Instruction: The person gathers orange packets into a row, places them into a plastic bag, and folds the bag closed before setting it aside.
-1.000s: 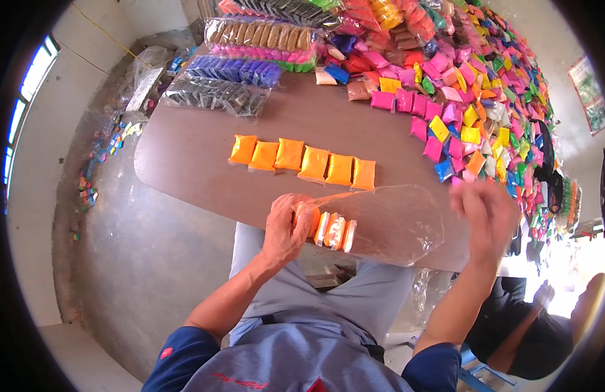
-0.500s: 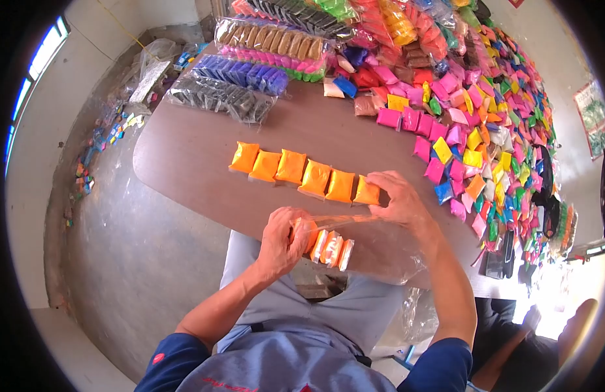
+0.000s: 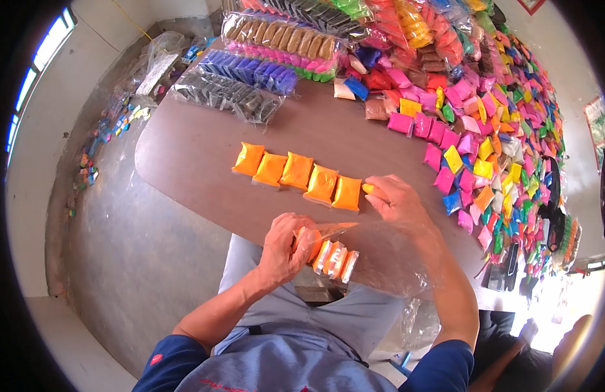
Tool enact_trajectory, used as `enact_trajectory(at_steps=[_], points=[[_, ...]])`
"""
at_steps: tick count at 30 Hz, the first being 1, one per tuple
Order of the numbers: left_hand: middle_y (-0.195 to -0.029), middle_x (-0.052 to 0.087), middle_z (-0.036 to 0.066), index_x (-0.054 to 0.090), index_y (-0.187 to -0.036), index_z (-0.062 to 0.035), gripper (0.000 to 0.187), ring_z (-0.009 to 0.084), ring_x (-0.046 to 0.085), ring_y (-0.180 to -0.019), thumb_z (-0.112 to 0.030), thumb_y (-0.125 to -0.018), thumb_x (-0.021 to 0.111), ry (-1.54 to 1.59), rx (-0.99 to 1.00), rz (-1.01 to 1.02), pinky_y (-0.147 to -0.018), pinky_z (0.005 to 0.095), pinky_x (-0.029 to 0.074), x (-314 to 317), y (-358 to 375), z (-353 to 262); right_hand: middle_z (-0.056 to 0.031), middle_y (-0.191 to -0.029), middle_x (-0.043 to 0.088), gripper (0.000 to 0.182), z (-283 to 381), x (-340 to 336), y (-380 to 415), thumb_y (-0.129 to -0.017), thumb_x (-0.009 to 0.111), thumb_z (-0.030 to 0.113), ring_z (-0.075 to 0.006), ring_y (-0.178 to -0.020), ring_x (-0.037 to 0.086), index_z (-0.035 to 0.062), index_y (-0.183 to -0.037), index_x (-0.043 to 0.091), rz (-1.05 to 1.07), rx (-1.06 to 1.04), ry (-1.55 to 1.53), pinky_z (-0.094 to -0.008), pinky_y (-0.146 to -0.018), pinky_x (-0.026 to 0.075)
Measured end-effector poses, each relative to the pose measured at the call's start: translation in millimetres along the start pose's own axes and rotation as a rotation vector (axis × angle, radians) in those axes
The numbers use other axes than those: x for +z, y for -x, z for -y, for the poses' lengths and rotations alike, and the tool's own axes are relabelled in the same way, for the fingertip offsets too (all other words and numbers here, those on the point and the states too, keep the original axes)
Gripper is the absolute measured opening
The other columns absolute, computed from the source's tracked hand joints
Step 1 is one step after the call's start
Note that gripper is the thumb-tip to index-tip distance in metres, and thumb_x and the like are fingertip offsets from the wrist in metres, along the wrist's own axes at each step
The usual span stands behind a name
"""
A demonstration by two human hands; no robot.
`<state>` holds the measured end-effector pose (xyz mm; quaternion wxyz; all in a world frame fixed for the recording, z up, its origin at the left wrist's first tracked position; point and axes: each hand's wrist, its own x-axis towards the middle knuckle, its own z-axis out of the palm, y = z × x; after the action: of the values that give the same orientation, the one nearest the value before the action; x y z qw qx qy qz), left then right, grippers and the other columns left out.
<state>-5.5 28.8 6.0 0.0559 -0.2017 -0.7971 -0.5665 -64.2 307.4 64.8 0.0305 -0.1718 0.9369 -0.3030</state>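
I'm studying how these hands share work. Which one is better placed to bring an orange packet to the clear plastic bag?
Probably the right hand: it pinches an orange packet near the end of the packet row, while the left hand grips the clear plastic bag.

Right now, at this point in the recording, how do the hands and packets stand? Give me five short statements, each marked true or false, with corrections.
1. The left hand grips a clear bag. True.
2. Eight loose orange packets lie in a row on the table. False: there are five.
3. The right hand is empty. False: its fingers hold a small packet.
4. The bagged orange packets are nearer the person than the loose row. True.
5. The bundle of black packets lies to the right of the mixed-colour heap in the picture. False: it lies to the left.
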Motion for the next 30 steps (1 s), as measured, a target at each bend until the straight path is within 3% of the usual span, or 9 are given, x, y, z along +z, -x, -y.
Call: enact_trajectory(at_steps=[3,6,12,18,21,23,25,27,30], points=[[-0.105,0.068,0.014,0.064,-0.105,-0.0024,0.016,0.0356,0.060,-0.105,-0.012,-0.093,0.060,-0.016,0.006,-0.010,-0.102,0.0440,0.043,0.8,0.7,-0.6,-0.0164,-0.131,0.062,0.041,-0.5,3.1,-7.0,-0.089,0.070,0.016,-0.0345,-0.120,0.059,0.0058,-0.128,0.062,-0.178,-0.255,0.040,-0.0434,-0.099,0.051],[-0.106,0.068,0.014,0.064,-0.106,-0.0019,0.017,0.0347,0.060,-0.105,-0.013,-0.093,0.060,-0.040,0.009,-0.006,-0.102,0.0439,0.042,0.8,-0.1,0.3,-0.0167,-0.138,0.057,0.046,9.7,7.4,-15.4,-0.089,0.072,0.020,-0.0336,-0.127,0.055,0.0073,-0.132,0.061,-0.145,-0.364,0.257,-0.0440,-0.101,0.050],[-0.106,0.067,0.014,0.066,-0.106,-0.0008,0.020,0.0331,0.059,-0.106,-0.015,-0.095,0.058,-0.014,-0.026,0.010,-0.103,0.0426,0.041,-0.4,0.5,-1.5,-0.0153,-0.135,0.056,0.055,11.3,25.0,-21.5,-0.083,0.076,0.018,-0.0335,-0.124,0.055,0.0087,-0.134,0.059,-0.018,-0.432,0.294,-0.0421,-0.101,0.051],[-0.105,0.067,0.015,0.065,-0.106,-0.0008,0.018,0.0341,0.059,-0.105,-0.013,-0.094,0.058,-0.020,-0.014,-0.002,-0.103,0.0434,0.041,-0.6,0.0,-2.9,-0.0130,-0.121,0.063,0.047,-24.0,14.7,-6.1,-0.078,0.071,0.009,-0.0279,-0.108,0.062,0.0101,-0.124,0.062,-0.158,-0.259,0.282,-0.0393,-0.094,0.054],[-0.103,0.067,0.015,0.063,-0.104,-0.0018,0.016,0.0365,0.060,-0.103,-0.011,-0.092,0.060,-0.015,0.012,-0.025,-0.104,0.0453,0.042,0.3,0.5,-1.7,-0.0108,-0.112,0.067,0.043,-31.4,-16.1,23.5,-0.081,0.067,0.009,-0.0213,-0.100,0.065,0.0120,-0.124,0.062,-0.237,0.255,-0.075,-0.0348,-0.084,0.055],[-0.102,0.067,0.015,0.063,-0.104,-0.0017,0.017,0.0368,0.060,-0.103,-0.013,-0.092,0.060,-0.010,0.002,-0.040,-0.104,0.0451,0.042,2.3,1.9,-0.9,-0.0091,-0.112,0.068,0.043,-31.4,-40.1,52.8,-0.082,0.067,0.013,-0.0174,-0.093,0.067,0.0105,-0.125,0.062,-0.543,0.225,-0.086,-0.0304,-0.074,0.055],[-0.101,0.067,0.015,0.064,-0.103,-0.0017,0.017,0.0367,0.060,-0.102,-0.014,-0.092,0.060,-0.014,-0.001,-0.061,-0.103,0.0449,0.042,5.2,2.6,1.3,-0.0095,-0.116,0.067,0.047,3.5,-61.1,88.0,-0.082,0.071,0.019,-0.0201,-0.085,0.068,0.0056,-0.126,0.060,-0.766,0.333,-0.452,-0.0294,-0.065,0.053],[-0.100,0.067,0.014,0.064,-0.102,-0.0018,0.016,0.0366,0.061,-0.101,-0.015,-0.093,0.060,-0.028,0.011,-0.071,-0.102,0.0446,0.042,7.7,1.6,2.5,-0.0124,-0.117,0.067,0.051,40.9,-64.1,123.9,-0.080,0.072,0.022,-0.0235,-0.082,0.070,0.0001,-0.124,0.059,-0.968,0.176,-0.563,-0.0316,-0.069,0.056],[-0.099,0.068,0.014,0.064,-0.100,-0.0022,0.015,0.0360,0.061,-0.099,-0.015,-0.093,0.060,-0.056,0.026,-0.074,-0.100,0.0442,0.042,8.1,-0.4,-2.2,-0.0147,-0.111,0.069,0.052,104.7,-42.3,168.0,-0.082,0.072,0.017,-0.0268,-0.092,0.072,-0.0009,-0.127,0.056,-0.878,0.093,-0.677,-0.0354,-0.081,0.059]])
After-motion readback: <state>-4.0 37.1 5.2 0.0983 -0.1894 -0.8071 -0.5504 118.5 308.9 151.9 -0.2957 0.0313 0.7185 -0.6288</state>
